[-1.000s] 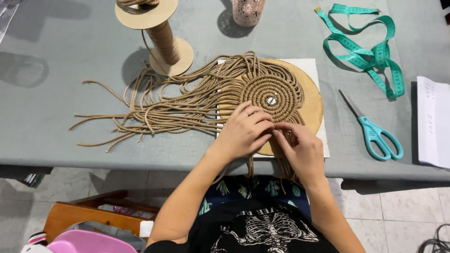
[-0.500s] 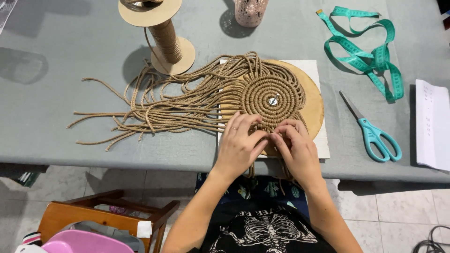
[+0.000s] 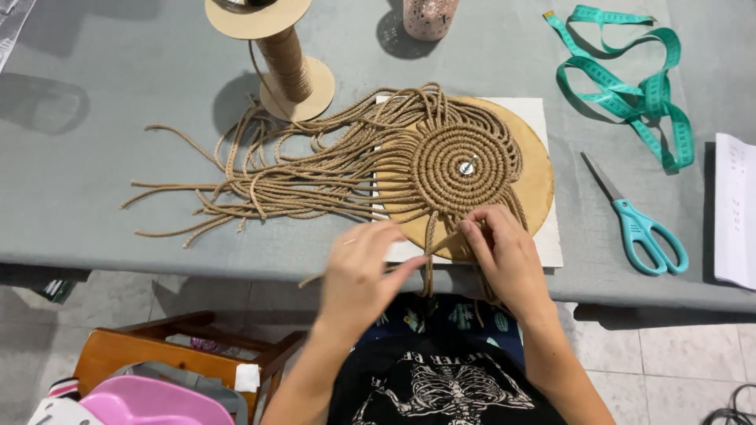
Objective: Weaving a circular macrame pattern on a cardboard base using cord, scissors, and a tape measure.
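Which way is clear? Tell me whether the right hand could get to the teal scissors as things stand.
Probably yes. The right hand is pinching cord at the near edge of the coiled mat, and only bare grey table lies between it and the scissors, though it would have to release the cord first.

White sheet of paper with faint print (image 3: 736, 211) at the table's (image 3: 94, 94) right edge, corner of another printed sheet (image 3: 12, 27) at top left, no packages, signs or screens

Even, fairly bright light is falling from above, casting soft shadows leftward off the tan cardboard cord spool (image 3: 277, 49) at the grey table's (image 3: 94, 118) far edge. The left hand (image 3: 364, 277) is perhaps motion-blurred.
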